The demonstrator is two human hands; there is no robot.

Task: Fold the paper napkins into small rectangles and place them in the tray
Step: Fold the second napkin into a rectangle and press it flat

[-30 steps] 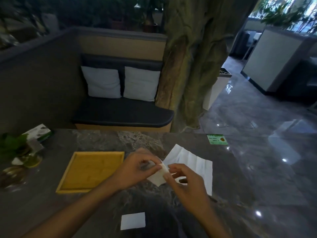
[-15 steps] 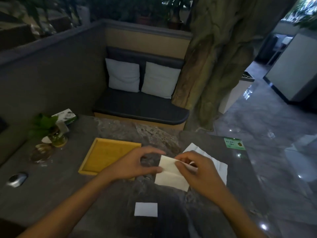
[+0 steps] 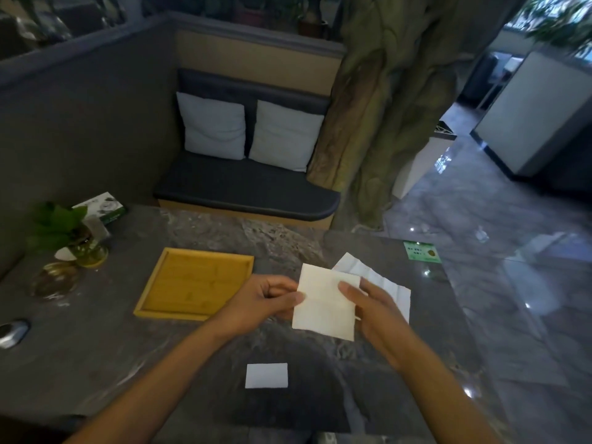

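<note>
Both hands hold one white paper napkin (image 3: 323, 312) above the dark stone table (image 3: 128, 347). My left hand (image 3: 266, 299) pinches its left edge, and my right hand (image 3: 368, 302) grips its right edge with the thumb on top. The napkin is spread as a flat square sheet. Behind it lies an unfolded creased napkin (image 3: 384, 283), partly hidden by my right hand. A small folded white rectangle (image 3: 266, 375) rests on the table near me. The wooden tray (image 3: 160, 302) sits to the left with nothing inside it.
A small plant in a glass vase (image 3: 80, 241), a tissue box (image 3: 102, 206) and a glass dish (image 3: 54, 280) stand at the table's left. A green card (image 3: 422, 251) lies at the far right corner. A metal object (image 3: 12, 331) sits at the left edge.
The napkin has opened from a small pinched piece into a flat square held between both hands. My hands have moved apart. The camera view has shifted left and down.
</note>
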